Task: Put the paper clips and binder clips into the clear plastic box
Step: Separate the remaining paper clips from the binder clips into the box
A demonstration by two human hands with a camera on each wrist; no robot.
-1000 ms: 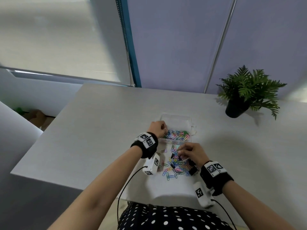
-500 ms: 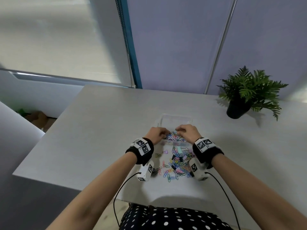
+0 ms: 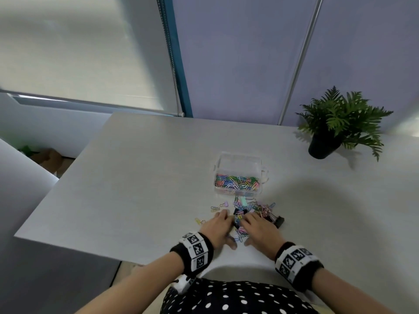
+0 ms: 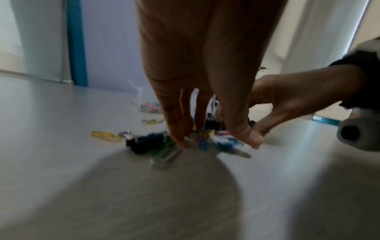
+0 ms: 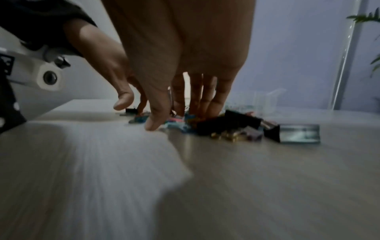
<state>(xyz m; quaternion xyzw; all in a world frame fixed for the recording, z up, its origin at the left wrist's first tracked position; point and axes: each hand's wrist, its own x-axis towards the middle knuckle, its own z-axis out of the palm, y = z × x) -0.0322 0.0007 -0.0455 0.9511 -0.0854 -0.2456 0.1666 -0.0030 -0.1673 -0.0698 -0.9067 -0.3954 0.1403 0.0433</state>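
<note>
The clear plastic box [image 3: 238, 160] stands open mid-table, with coloured paper clips [image 3: 237, 182] in its near half. In front of it lies a loose pile of paper clips [image 3: 260, 208] and black binder clips [image 3: 279, 221]. My left hand [image 3: 221, 225] and right hand [image 3: 258, 227] lie side by side on the pile's near end. In the left wrist view the left hand [image 4: 218, 141] points straight fingers down onto the clips, thumb apart, beside a black binder clip [image 4: 144, 142]. The right hand [image 5: 174, 120] does likewise, with black binder clips [image 5: 236, 122] to its right. Neither hand holds anything.
A potted fern [image 3: 335, 125] stands at the back right of the white table [image 3: 136, 189]. A few stray clips [image 3: 218, 207] lie left of the pile, and a yellow one [image 4: 106, 136] near my left hand. The table's front edge is just behind my wrists.
Both hands have drawn back from over the box to the loose pile nearer me. The box now stands uncovered, holding more clips than before.
</note>
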